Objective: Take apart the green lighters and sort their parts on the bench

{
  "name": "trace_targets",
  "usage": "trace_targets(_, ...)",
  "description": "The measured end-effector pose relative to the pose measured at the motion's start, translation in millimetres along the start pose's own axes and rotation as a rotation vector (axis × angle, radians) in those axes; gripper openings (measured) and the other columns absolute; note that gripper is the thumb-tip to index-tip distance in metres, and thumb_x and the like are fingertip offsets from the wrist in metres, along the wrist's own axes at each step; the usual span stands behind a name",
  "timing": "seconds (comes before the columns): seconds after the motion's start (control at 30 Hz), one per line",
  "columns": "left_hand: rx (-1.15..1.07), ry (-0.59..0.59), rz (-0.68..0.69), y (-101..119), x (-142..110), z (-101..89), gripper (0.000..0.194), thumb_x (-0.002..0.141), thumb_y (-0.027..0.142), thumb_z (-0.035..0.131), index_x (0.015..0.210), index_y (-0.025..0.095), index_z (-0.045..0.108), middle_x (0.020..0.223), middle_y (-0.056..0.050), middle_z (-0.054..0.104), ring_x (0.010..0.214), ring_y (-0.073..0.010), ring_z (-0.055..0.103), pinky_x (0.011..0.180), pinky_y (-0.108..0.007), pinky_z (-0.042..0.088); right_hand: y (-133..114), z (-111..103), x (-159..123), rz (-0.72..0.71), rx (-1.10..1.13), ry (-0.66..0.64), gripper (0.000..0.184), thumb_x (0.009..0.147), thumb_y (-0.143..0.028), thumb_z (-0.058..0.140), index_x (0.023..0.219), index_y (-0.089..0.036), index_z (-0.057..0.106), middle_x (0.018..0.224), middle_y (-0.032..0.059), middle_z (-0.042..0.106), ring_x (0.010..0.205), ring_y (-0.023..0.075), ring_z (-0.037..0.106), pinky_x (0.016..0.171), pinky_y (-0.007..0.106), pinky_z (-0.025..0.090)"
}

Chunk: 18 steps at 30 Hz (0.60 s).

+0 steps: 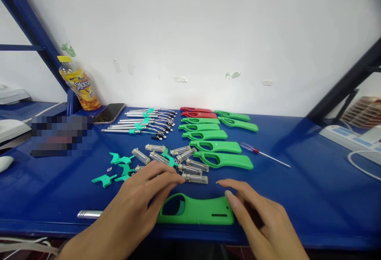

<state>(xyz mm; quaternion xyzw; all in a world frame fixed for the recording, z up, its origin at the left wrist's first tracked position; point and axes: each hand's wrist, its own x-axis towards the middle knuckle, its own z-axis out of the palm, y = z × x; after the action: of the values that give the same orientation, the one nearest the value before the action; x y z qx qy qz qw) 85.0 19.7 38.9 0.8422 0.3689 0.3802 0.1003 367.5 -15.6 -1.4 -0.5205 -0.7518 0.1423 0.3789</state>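
Note:
A green lighter casing (205, 210) with a finger loop and a slot lies near the table's front edge. Its metal tube (89, 214) shows left of my left wrist. My left hand (151, 192) reaches across the casing's neck, thumb and fingers drawn together; whatever is in them is hidden. Those fingertips are close to a clear lighter fuel tank (196, 179). At the casing's right end is my right hand (258, 212), thumb against or very near it, index finger apart from the thumb.
Beyond my hands lie clear tanks (190, 169), teal trigger pieces (104, 180), metal tubes with wires (131, 126), green casings (223, 160) and red casings (199, 114). A screwdriver (264, 155) lies right; a phone (109, 113) and bottle (80, 85) stand back left. A power strip (348, 139) is far right.

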Motion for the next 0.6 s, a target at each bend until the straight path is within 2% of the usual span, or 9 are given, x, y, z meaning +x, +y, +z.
trace_targets(0.2, -0.1, 0.057, -0.075, 11, 1, 3.1, 0.028, 0.105, 0.01, 0.063, 0.108, 0.032, 0.081, 0.101, 0.005, 0.082, 0.09, -0.0113, 0.08, 0.082, -0.016, 0.061, 2, 0, 1, -0.008, 0.02, 0.041, 0.025, 0.115, -0.039, 0.06, 0.129, -0.03, 0.077, 0.079, -0.0062, 0.076, 0.066, 0.011, 0.075, 0.066, 0.012, 0.058)
trace_targets(0.4, -0.201, 0.09, -0.307, 26, -3, 12.2, 0.02, 0.104, 0.025, 0.067, 0.104, 0.038, 0.082, 0.096, 0.006, 0.082, 0.087, -0.0144, 0.079, 0.073, -0.019, 0.063, 0, -1, 3, -0.032, 0.049, 0.101, 0.02, 0.113, -0.038, 0.064, 0.123, -0.03, 0.078, 0.076, -0.0055, 0.072, 0.06, 0.0113, 0.07, 0.06, 0.015, 0.058)
trace_targets(0.5, -0.292, 0.089, -0.4, 28, -7, 14.6, 0.016, 0.103, 0.031, 0.068, 0.1, 0.036, 0.083, 0.091, 0.004, 0.081, 0.078, -0.0148, 0.077, 0.063, -0.018, 0.061, -3, -2, 1, -0.09, 0.075, 0.163, 0.016, 0.109, -0.037, 0.07, 0.116, -0.028, 0.081, 0.072, -0.0043, 0.068, 0.055, 0.0124, 0.066, 0.055, 0.019, 0.056)
trace_targets(0.6, -0.38, 0.036, -0.475, 26, -12, 16.5, 0.013, 0.104, 0.038, 0.071, 0.106, 0.035, 0.083, 0.089, 0.004, 0.079, 0.065, -0.0122, 0.07, 0.055, -0.017, 0.057, -12, 1, -4, -0.163, 0.071, 0.196, 0.015, 0.109, -0.037, 0.071, 0.107, -0.029, 0.084, 0.082, 0.0005, 0.076, 0.055, 0.0131, 0.07, 0.053, 0.022, 0.057)
